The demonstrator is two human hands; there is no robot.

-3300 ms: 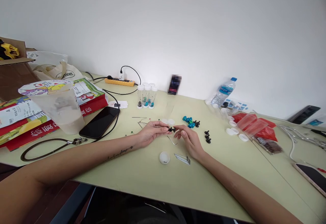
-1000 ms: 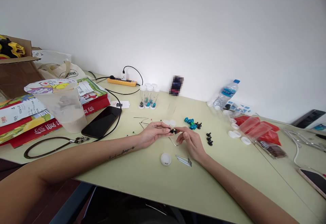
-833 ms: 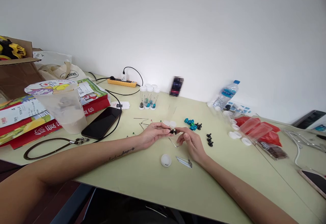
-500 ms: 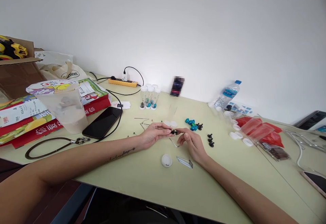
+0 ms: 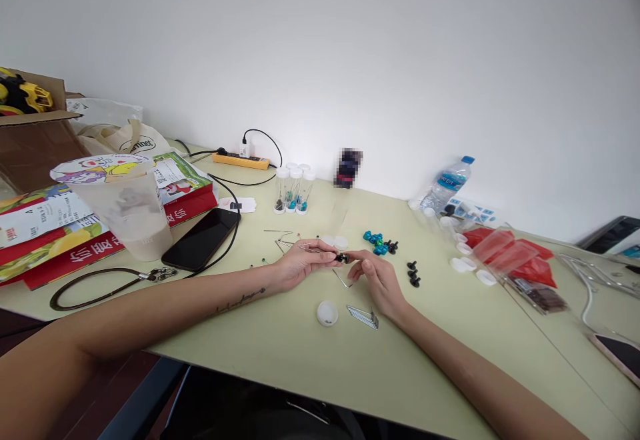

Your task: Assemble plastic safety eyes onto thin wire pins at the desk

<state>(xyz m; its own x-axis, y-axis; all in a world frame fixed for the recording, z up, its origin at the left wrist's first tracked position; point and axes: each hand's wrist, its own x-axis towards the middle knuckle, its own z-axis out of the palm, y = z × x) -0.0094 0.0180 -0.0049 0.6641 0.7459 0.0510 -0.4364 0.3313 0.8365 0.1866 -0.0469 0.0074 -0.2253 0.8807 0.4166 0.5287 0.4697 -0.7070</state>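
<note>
My left hand (image 5: 300,267) pinches a small black part (image 5: 342,258) between thumb and fingertips over the middle of the table. From the right, the index fingertip of my right hand (image 5: 381,283) meets the same part, its other fingers curled. A thin metal rod also shows along my left fingers. Below the hands lie an L-shaped hex key (image 5: 342,279), a small white cap (image 5: 327,314) with tiny bits inside, and a row of hex keys (image 5: 364,317). Blue metallic parts (image 5: 376,243) and several black knob-like parts (image 5: 413,273) lie right of the hands.
Capped clear tubes (image 5: 295,190) stand behind, near an orange power strip (image 5: 240,160). Left are a phone (image 5: 203,239), a plastic cup (image 5: 125,217), a strap (image 5: 95,293) and red boxes (image 5: 190,205). Right are a water bottle (image 5: 447,185), white caps (image 5: 486,278) and empty tubes (image 5: 515,258).
</note>
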